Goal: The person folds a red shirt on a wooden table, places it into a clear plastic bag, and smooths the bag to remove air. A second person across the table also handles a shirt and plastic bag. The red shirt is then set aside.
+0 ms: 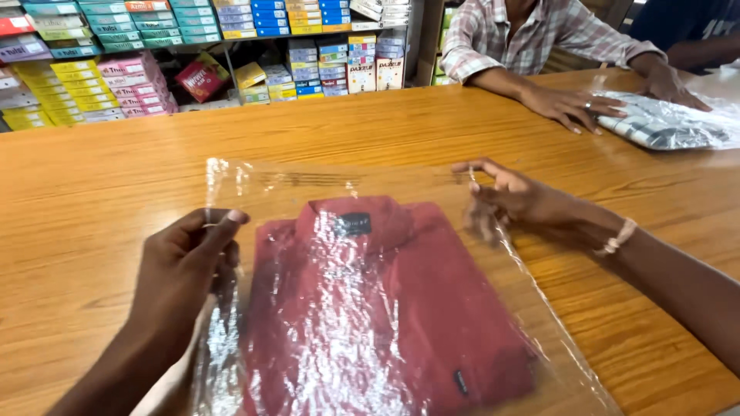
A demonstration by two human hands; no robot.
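A folded red shirt (401, 308) lies inside a clear plastic bag (293, 181) on the wooden counter (100, 177). My left hand (181, 270) pinches the bag's left edge between thumb and fingers. My right hand (512, 194) grips the bag's right edge near the open top, and a pale band sits on that wrist. The bag's mouth points away from me, and the shirt's collar with a dark label sits just below it.
Across the counter a person in a checked shirt rests both hands (566, 104) beside another bagged checked shirt (663, 123). Shelves of stacked coloured boxes (123, 77) fill the back wall.
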